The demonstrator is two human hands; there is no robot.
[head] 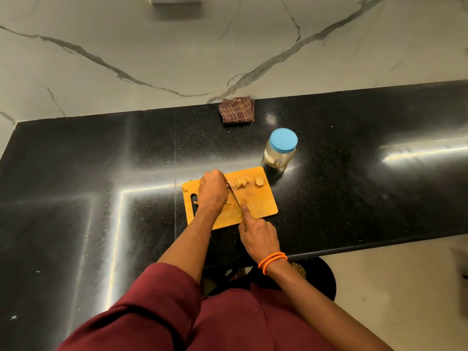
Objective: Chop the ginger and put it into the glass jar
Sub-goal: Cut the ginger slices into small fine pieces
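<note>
A wooden cutting board lies on the black counter. At its far edge are a small pile of sliced ginger and, to the right of it, a ginger chunk. My left hand is closed around the handle of a knife, whose blade runs diagonally across the board. My right hand has its index finger stretched out onto the blade's tip, with the other fingers curled. The glass jar stands just beyond the board's far right corner with its blue lid on.
A folded brown checked cloth lies against the marble wall behind the jar. The counter's front edge runs just right of my right wrist, with pale floor below. A few ginger scraps lie near the board's handle slot.
</note>
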